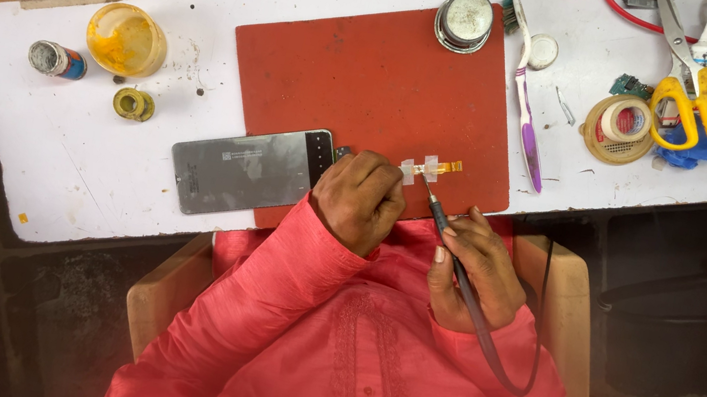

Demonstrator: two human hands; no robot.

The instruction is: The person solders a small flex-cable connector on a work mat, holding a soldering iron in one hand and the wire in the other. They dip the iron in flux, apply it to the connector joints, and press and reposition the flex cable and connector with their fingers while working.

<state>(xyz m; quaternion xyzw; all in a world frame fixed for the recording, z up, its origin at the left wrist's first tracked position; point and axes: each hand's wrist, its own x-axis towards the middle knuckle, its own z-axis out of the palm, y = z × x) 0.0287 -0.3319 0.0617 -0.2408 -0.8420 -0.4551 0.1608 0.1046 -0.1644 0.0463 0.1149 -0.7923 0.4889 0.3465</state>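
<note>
My sleeves (pixel 257 307) are coral pink. The mat (pixel 375 76) at the bench's near edge is brick red on white. The screen (pixel 247 170) is grey, its ribbon (pixel 441 168) orange. Scissors (pixel 696 94) near the right corner are yellow; the toothbrush (pixel 525 103) purple-and-white.

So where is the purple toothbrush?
In the head view, the purple toothbrush lies on the white table beside the red mat's right edge, left of the tape rolls.

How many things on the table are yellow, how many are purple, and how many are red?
Yellow: 3 - round tub, small tape roll, scissors
Purple: 1 - toothbrush
Red: 2 - work mat, cable
Total: 6
</note>
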